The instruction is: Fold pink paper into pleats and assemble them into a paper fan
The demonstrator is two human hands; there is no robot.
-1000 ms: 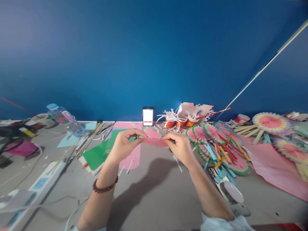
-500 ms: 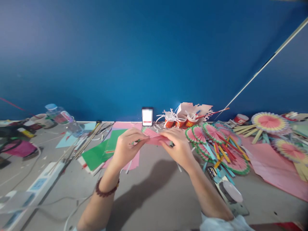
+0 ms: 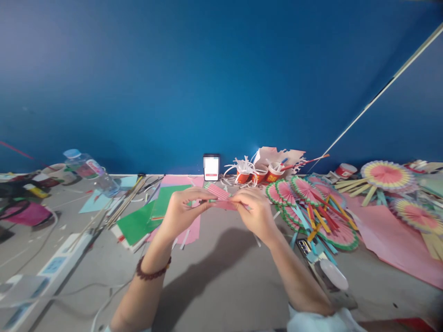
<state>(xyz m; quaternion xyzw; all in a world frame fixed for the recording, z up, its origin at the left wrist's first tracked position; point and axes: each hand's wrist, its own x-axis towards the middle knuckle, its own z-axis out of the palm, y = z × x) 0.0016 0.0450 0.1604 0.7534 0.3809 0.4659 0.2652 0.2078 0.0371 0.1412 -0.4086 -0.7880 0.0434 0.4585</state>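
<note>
A pink sheet of paper [image 3: 221, 192], partly folded into narrow pleats with a green edge at its far left corner, is held up above the grey table between both hands. My left hand [image 3: 187, 205] pinches its left end between thumb and fingers. On the other end, my right hand [image 3: 254, 210] is closed, thumb beneath and fingers on top. The fingertips hide parts of both ends. A flat pink part of the paper shows below the pleats.
Finished pleated paper fans [image 3: 304, 193] lie at the right, near a phone [image 3: 304, 248]. Red paper cups [image 3: 273, 174] and an upright phone [image 3: 211, 168] stand by the blue wall. At the left are green paper [image 3: 136, 223], a plastic bottle [image 3: 92, 168] and a power strip [image 3: 55, 267].
The fingers of my right hand have drawn closer together on the paper, and the pleated part has tilted slightly. My left hand has hardly moved.
</note>
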